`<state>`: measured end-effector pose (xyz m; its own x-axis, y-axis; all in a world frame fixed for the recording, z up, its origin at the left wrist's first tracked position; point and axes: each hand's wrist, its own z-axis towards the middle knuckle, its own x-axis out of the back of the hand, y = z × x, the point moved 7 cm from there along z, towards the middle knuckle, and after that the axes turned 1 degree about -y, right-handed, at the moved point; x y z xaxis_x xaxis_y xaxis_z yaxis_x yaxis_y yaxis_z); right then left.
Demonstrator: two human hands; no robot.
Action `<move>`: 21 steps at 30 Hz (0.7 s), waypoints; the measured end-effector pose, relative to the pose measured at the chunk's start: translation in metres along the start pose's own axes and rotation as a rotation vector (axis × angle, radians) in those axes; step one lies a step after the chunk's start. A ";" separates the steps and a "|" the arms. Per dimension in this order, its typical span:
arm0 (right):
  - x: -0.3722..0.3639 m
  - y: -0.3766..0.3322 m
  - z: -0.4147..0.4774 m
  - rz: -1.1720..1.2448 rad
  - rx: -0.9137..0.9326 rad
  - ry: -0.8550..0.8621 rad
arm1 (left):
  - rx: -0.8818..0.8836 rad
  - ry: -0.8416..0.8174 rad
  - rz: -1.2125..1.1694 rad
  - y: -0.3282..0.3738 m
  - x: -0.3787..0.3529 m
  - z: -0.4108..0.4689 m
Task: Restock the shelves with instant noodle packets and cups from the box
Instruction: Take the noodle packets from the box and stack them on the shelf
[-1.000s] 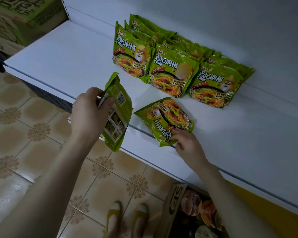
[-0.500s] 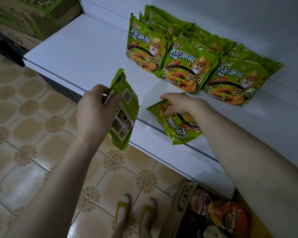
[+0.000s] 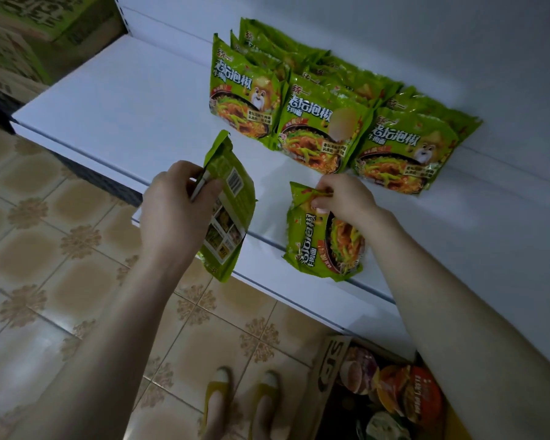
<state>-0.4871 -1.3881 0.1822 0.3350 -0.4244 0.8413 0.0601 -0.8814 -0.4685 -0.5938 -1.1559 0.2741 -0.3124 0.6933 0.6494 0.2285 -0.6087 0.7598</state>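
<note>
Left hand point(image 3: 172, 214) grips upright packet point(image 3: 235, 198); right hand point(image 3: 346, 198) pinches lying packet point(image 3: 315, 249).

Standing packets point(image 3: 324, 122) line the shelf point(image 3: 124, 100) back, a lone packet point(image 3: 318, 249) before them, box point(image 3: 332, 363) apparently beneath.

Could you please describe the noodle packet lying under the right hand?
The noodle packet is a glossy green plastic pouch, face up, printed with a noodle bowl and white characters. It lies turned sideways near the front edge of the white shelf, while the right hand pinches its far end.
</note>
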 end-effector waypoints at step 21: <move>0.085 0.155 -0.036 0.916 -0.557 0.912 | -0.199 -0.089 -0.043 0.075 -0.071 0.007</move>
<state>-0.4830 -1.5685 0.1906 -0.6799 -0.6787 0.2775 -0.2914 -0.0971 -0.9517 -0.5480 -1.2483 0.2857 -0.2331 0.7464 0.6233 0.0276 -0.6356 0.7715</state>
